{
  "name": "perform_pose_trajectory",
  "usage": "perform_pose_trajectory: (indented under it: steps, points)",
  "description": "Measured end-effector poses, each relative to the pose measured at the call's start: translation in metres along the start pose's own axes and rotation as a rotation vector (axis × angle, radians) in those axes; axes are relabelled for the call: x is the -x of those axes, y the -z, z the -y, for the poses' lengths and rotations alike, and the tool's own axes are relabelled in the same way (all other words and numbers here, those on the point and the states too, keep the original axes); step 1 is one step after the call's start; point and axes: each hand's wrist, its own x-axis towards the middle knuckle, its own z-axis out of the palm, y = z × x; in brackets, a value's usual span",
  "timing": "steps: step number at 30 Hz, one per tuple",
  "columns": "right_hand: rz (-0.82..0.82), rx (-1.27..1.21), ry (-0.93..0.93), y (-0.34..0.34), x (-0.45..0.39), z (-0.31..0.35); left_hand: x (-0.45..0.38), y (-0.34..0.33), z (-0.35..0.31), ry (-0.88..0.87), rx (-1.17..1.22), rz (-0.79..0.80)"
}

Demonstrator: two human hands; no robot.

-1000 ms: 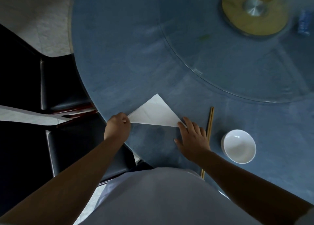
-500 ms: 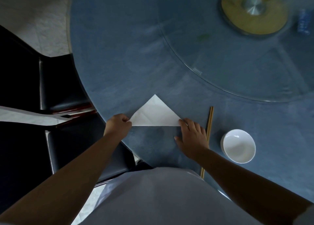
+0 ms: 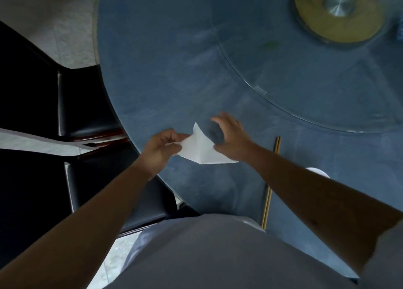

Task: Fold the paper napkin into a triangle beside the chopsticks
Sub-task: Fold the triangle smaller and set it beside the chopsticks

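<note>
The white paper napkin (image 3: 200, 149), folded into a triangle, is lifted off the blue table (image 3: 165, 70) and bent along a crease. My left hand (image 3: 161, 149) pinches its left corner. Over its right side hovers my right hand (image 3: 231, 136), fingers spread and curved, while the napkin's right tip pokes out below the wrist; whether this hand touches the paper is unclear. The pair of wooden chopsticks (image 3: 270, 182) lies to the right, partly crossed by my right forearm.
A white bowl (image 3: 318, 172) sits right of the chopsticks, mostly hidden by my forearm. A glass turntable (image 3: 305, 88) with a gold hub (image 3: 338, 11) fills the table's far right. Black chairs (image 3: 87, 105) stand at the left edge.
The napkin lay flat with both hands holding its corners down; now my left hand has lifted it, and my right hand has risen and opened above it.
</note>
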Motion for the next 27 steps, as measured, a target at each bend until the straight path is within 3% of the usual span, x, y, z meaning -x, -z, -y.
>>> perform_pose_trajectory:
  steps: [5, 7, 10, 14, 18, 22, 27]
  points:
    - [0.371, 0.11, 0.279, 0.027, -0.022, 0.03, 0.002, -0.003, -0.04, -0.009, -0.031, 0.204]
    - [0.446, 0.095, 0.288, 0.03, -0.024, 0.031, 0.001, -0.002, -0.049, 0.01, -0.046, 0.237]
    - [0.52, -0.117, 0.19, 0.031, -0.017, 0.027, -0.004, -0.001, -0.053, 0.033, 0.051, 0.232]
    - [0.438, -0.346, 0.046, 0.022, 0.0, 0.017, -0.017, -0.001, -0.049, 0.039, 0.23, 0.178]
    - [0.382, -0.741, -0.133, 0.005, 0.011, 0.001, -0.033, -0.002, -0.035, 0.042, 0.362, 0.069]
    - [0.306, -0.882, -0.28, -0.008, 0.014, -0.008, -0.059, -0.006, -0.017, 0.141, 0.178, -0.13]
    - [0.198, -0.719, -0.428, -0.023, 0.012, -0.012, -0.087, -0.009, -0.01, 0.211, -0.04, -0.219]
